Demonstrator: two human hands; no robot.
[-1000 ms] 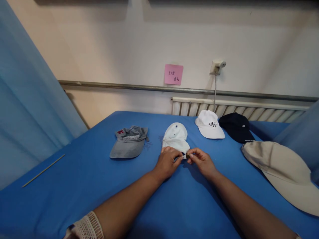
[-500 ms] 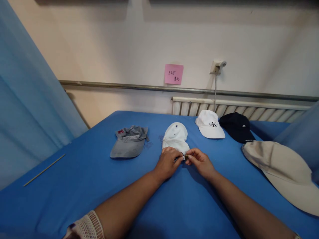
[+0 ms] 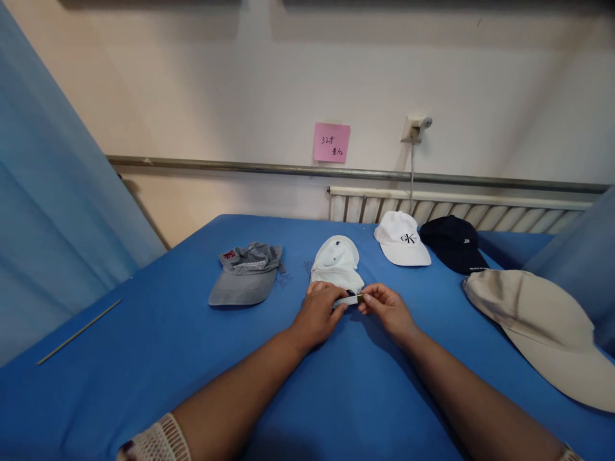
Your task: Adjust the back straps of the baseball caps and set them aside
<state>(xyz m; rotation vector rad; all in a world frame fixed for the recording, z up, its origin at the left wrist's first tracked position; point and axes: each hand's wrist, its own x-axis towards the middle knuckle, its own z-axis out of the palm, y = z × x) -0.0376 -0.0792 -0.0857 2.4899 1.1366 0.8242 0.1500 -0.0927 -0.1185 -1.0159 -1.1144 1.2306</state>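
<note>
A pale white cap [image 3: 336, 261] with a small dark emblem lies in the middle of the blue-covered table, its back strap towards me. My left hand [image 3: 318, 315] is closed at the cap's near edge, with the white strap [image 3: 348, 300] coming out between thumb and fingers. Between thumb and forefinger, my right hand [image 3: 388, 314] pinches the brass-coloured buckle [image 3: 360, 298] at the strap's right end. A short length of strap shows between the two hands. Part of the cap's near edge is hidden behind my left fingers.
To the left lie a grey cap [image 3: 245, 282] and a thin stick [image 3: 79, 331]. A white cap with black letters [image 3: 401, 238], a black cap [image 3: 451, 240] and a large beige cap [image 3: 538, 320] sit on the right. Behind the table is a radiator [image 3: 375, 206].
More of the white strap shows between my hands now. My left fingers have drawn slightly left from the buckle, while my right hand still pinches it.
</note>
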